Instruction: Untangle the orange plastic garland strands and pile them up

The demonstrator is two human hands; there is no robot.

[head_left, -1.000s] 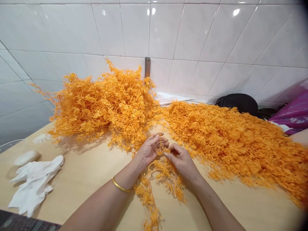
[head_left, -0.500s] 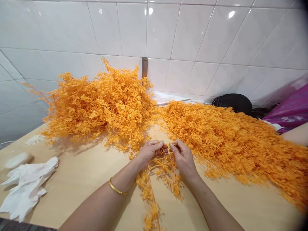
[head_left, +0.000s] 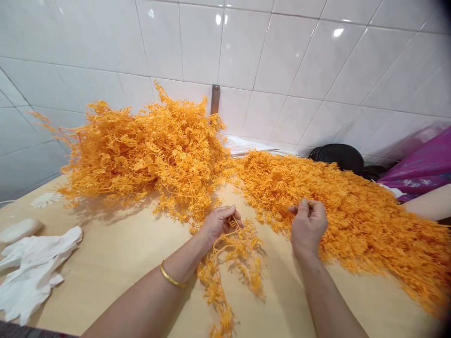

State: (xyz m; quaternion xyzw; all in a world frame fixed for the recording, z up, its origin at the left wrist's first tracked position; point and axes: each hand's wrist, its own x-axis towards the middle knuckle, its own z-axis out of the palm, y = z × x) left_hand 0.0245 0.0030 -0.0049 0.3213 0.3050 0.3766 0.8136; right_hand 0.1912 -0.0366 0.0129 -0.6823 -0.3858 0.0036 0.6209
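Note:
My left hand [head_left: 222,222], with a gold bangle [head_left: 171,276] on its wrist, is closed on the top of an orange artificial flower spray [head_left: 221,286]. The spray's branches hang down over the table toward me. My right hand [head_left: 310,225] is held apart to the right, fingers curled and pinched, over the edge of a wide orange flower pile [head_left: 366,211]. What lies in its fingertips, if anything, is too small to make out. Behind my left hand rises a taller orange heap [head_left: 141,155] of the same sprays.
White gloves [head_left: 35,267] and a pale rounded object [head_left: 21,230] lie on the wooden table [head_left: 134,253] at left. A black case [head_left: 340,157] sits behind the right pile, near another person's arm [head_left: 428,202] and purple clothing [head_left: 419,164]. A tiled wall [head_left: 275,51] closes the back.
My right hand has left the spray's top and moved right, over the flower pile. My left hand stays closed on the spray in nearly the same place. The view has shifted slightly.

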